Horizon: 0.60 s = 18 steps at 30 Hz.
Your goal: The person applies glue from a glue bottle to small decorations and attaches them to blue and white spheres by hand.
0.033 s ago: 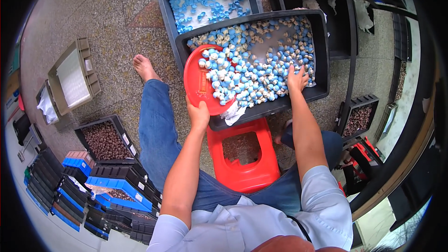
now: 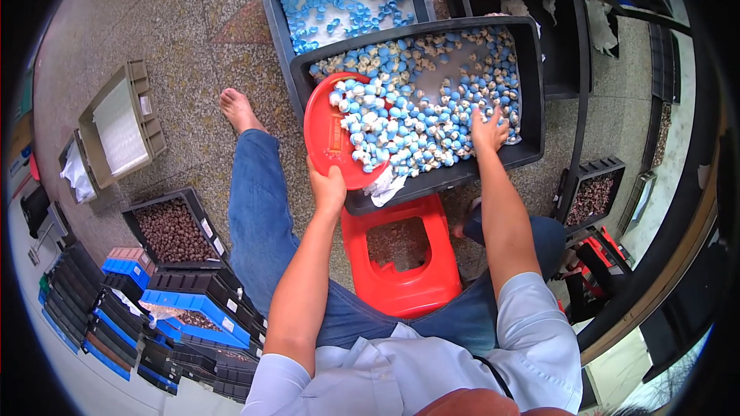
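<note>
My left hand [image 2: 329, 187] is closed on the near rim of a round red plastic basin [image 2: 321, 132], tilted over the left end of a large black tray [image 2: 533, 100]. Many small blue-and-white ball-shaped pieces [image 2: 420, 135] lie in the tray, and some spill across the basin's right side. Toward the tray's right end, my right hand [image 2: 488, 131] reaches down among the pieces with its fingers apart. Whether a piece sits under its fingertips is hidden. A crumpled white sheet [image 2: 384, 186] lies at the tray's near left edge.
A red stool [image 2: 405, 304] stands between my legs, under the near tray edge. Behind is another black tray [image 2: 270, 0] with blue pieces, and a further black tray [image 2: 566, 54] at right. Trays of brown pieces [image 2: 173, 233] and stacked crates [image 2: 196, 308] are at left.
My right hand has shifted slightly left among the pieces, its fingers moving a little. The left hand and the red basin stay nearly where they were.
</note>
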{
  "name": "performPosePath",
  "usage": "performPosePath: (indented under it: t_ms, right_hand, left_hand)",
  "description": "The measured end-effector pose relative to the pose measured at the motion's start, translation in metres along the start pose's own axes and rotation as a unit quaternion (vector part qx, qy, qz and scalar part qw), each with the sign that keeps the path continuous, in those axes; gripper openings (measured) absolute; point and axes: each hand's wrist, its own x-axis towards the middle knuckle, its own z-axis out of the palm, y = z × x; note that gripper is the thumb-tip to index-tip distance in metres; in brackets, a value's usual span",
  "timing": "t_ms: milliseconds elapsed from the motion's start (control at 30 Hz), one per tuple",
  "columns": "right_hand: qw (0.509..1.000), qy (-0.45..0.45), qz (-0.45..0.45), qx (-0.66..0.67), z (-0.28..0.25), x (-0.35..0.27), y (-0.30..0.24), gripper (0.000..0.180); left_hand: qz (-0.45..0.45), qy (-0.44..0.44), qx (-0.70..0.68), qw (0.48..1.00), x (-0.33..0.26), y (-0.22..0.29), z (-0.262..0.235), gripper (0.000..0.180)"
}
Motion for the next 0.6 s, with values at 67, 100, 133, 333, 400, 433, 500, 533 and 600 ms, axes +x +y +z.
performPosePath:
  t_ms: [67, 100, 133, 333, 400, 433, 500, 533, 600]
  right_hand:
    - [0.998, -0.049, 0.03, 0.018, 0.004, -0.005, -0.006, 0.074]
    - [0.998, -0.045, 0.028, 0.038, 0.006, -0.018, -0.015, 0.074]
    - [0.999, -0.007, 0.014, 0.049, 0.012, -0.024, -0.018, 0.073]
    - [0.986, -0.064, -0.006, 0.151, 0.018, -0.067, -0.051, 0.069]
    - [0.983, -0.06, -0.005, 0.172, 0.013, -0.089, -0.068, 0.067]
    - [0.98, -0.062, -0.011, 0.188, 0.013, -0.09, -0.068, 0.066]
    - [0.975, -0.064, -0.032, 0.209, 0.015, -0.088, -0.072, 0.063]
    - [0.974, -0.073, -0.033, 0.212, 0.016, -0.089, -0.07, 0.063]
    - [0.97, -0.116, -0.031, 0.209, 0.01, -0.11, -0.084, 0.063]
  left_hand:
    - [0.001, -0.001, -0.005, 1.0, -0.002, 0.001, -0.001, 0.054]
    - [0.004, -0.008, -0.009, 1.0, -0.003, 0.002, -0.002, 0.054]
    - [0.006, -0.009, -0.011, 1.0, -0.002, -0.001, 0.0, 0.054]
    - [-0.003, -0.014, -0.02, 1.0, -0.008, -0.003, 0.005, 0.054]
    - [0.028, -0.017, 0.012, 0.999, -0.007, -0.008, 0.0, 0.054]
    - [0.029, -0.017, 0.012, 0.999, -0.004, -0.01, 0.0, 0.054]
    - [0.029, -0.022, -0.018, 0.999, 0.005, -0.012, 0.002, 0.054]
    - [-0.001, -0.03, -0.023, 0.999, 0.004, -0.012, -0.001, 0.055]
    - [0.002, -0.022, -0.025, 0.999, 0.001, -0.013, -0.009, 0.056]
